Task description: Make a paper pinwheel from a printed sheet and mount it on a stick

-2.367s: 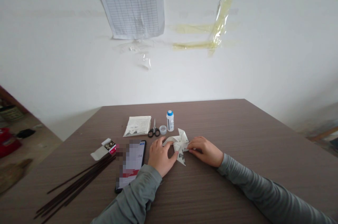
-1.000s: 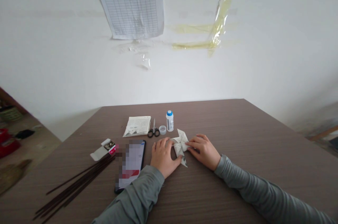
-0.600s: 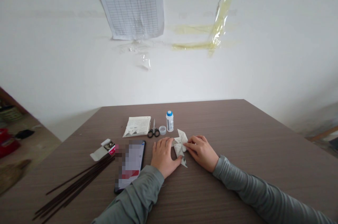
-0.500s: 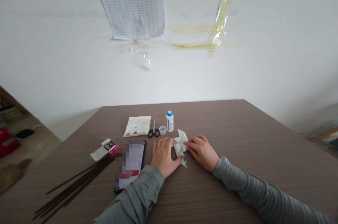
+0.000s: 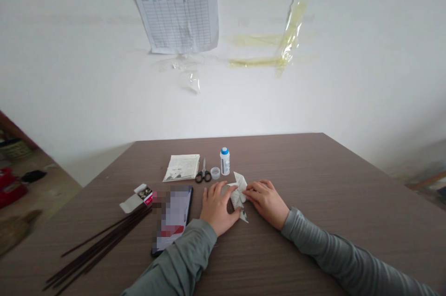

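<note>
A pinwheel (image 5: 238, 197) folded from printed newspaper lies on the brown table between my hands. My left hand (image 5: 219, 207) steadies it from the left, its thumb on the lower blade and its index finger by the left blade. At the right side, the fingers of my right hand (image 5: 267, 202) are pinched on the paper near the middle; their tips partly hide the right blade. Just behind the pinwheel stands a white glue bottle (image 5: 225, 163) with a blue top. Beside the bottle is a small clear round cap (image 5: 215, 173).
Black-handled scissors (image 5: 203, 173) lie next to a stack of folded newspaper (image 5: 182, 167). A phone (image 5: 174, 217) is left of my left forearm. Farther left are an opened small box (image 5: 137, 197) and several thin dark sticks (image 5: 101, 245). A wall (image 5: 244, 105) borders the table's far edge.
Both hands and the pinwheel stay almost where they were. The whole view has shifted very slightly.
</note>
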Action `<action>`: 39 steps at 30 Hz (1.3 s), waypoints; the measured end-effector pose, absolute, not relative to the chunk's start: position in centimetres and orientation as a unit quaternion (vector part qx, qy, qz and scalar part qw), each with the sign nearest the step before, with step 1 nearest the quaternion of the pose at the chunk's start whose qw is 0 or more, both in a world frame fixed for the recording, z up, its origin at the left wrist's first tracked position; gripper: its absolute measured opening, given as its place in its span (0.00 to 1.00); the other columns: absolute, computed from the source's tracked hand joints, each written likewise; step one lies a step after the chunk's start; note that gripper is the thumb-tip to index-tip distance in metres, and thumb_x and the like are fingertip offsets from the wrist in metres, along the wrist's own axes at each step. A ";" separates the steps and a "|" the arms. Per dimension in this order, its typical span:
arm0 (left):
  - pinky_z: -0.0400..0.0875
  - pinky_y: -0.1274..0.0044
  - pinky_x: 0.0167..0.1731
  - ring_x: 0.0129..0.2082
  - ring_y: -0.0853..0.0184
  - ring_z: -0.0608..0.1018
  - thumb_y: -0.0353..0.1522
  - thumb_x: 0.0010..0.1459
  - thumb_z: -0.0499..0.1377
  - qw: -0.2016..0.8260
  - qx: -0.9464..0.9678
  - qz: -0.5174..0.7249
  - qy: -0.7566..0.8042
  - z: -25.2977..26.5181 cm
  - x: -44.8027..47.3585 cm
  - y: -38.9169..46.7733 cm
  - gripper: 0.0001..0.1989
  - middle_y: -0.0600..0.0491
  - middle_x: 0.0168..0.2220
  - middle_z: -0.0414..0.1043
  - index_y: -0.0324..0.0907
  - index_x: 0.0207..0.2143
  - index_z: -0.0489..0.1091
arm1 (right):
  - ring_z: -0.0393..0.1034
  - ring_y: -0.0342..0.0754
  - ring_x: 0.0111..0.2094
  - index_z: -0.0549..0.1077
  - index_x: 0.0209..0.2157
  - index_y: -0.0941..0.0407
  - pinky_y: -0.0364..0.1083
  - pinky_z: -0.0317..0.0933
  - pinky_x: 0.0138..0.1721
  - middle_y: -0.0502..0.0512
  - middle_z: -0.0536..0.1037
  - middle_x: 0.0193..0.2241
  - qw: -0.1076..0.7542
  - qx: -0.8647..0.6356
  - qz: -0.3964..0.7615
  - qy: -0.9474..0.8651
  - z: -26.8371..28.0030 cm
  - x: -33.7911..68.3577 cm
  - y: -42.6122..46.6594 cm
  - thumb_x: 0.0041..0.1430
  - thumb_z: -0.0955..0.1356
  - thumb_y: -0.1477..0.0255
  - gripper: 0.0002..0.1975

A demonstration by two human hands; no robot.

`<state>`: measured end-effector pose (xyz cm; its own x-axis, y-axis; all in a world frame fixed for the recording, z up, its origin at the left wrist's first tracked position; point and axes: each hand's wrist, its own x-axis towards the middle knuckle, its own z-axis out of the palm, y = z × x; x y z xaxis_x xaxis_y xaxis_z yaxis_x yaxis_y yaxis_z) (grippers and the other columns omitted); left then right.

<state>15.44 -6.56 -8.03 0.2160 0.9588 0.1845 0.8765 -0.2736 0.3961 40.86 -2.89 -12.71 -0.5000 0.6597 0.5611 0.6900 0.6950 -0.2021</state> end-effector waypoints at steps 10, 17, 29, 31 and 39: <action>0.68 0.28 0.85 0.82 0.29 0.80 0.35 0.67 0.82 0.088 0.789 0.193 0.577 -8.3 15.0 -6.5 0.29 0.42 0.80 0.84 0.64 0.69 0.93 | 0.92 0.62 0.49 0.96 0.59 0.43 0.64 0.82 0.64 0.60 0.96 0.50 0.307 -0.382 -0.046 -0.870 -12.6 40.5 -2.8 0.86 0.71 0.76 0.20; 0.68 0.29 0.86 0.81 0.30 0.80 0.36 0.67 0.82 0.094 0.784 0.184 0.585 -7.6 15.3 -6.6 0.27 0.43 0.79 0.85 0.63 0.67 0.94 | 0.92 0.61 0.50 0.95 0.61 0.48 0.63 0.81 0.66 0.60 0.96 0.51 0.312 -0.372 -0.053 -0.872 -12.3 41.0 -3.0 0.87 0.73 0.75 0.17; 0.62 0.32 0.90 0.87 0.31 0.75 0.38 0.70 0.81 0.117 0.773 0.116 0.613 -5.7 16.1 -6.9 0.31 0.44 0.85 0.79 0.65 0.73 0.91 | 0.91 0.57 0.48 0.95 0.56 0.47 0.61 0.78 0.67 0.56 0.95 0.46 0.308 -0.380 -0.073 -0.869 -12.5 41.5 -2.9 0.86 0.77 0.72 0.10; 0.63 0.32 0.90 0.87 0.31 0.76 0.38 0.70 0.81 0.115 0.772 0.119 0.614 -5.8 16.1 -6.9 0.30 0.44 0.85 0.79 0.64 0.73 0.91 | 0.91 0.57 0.48 0.95 0.57 0.48 0.61 0.78 0.68 0.56 0.95 0.46 0.308 -0.379 -0.070 -0.870 -12.5 41.5 -2.9 0.87 0.77 0.72 0.10; 0.61 0.33 0.91 0.88 0.33 0.75 0.39 0.72 0.80 0.117 0.771 0.108 0.617 -5.7 16.2 -6.9 0.30 0.45 0.87 0.77 0.64 0.74 0.91 | 0.91 0.59 0.48 0.95 0.57 0.46 0.62 0.79 0.68 0.58 0.96 0.47 0.302 -0.385 -0.063 -0.870 -12.4 41.5 -3.0 0.86 0.77 0.72 0.11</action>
<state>16.17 -6.86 -5.67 0.2164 0.9761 0.0214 0.9255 -0.2120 0.3138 41.54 -3.01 -12.41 -0.5202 0.6322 0.5742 0.7085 0.6948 -0.1232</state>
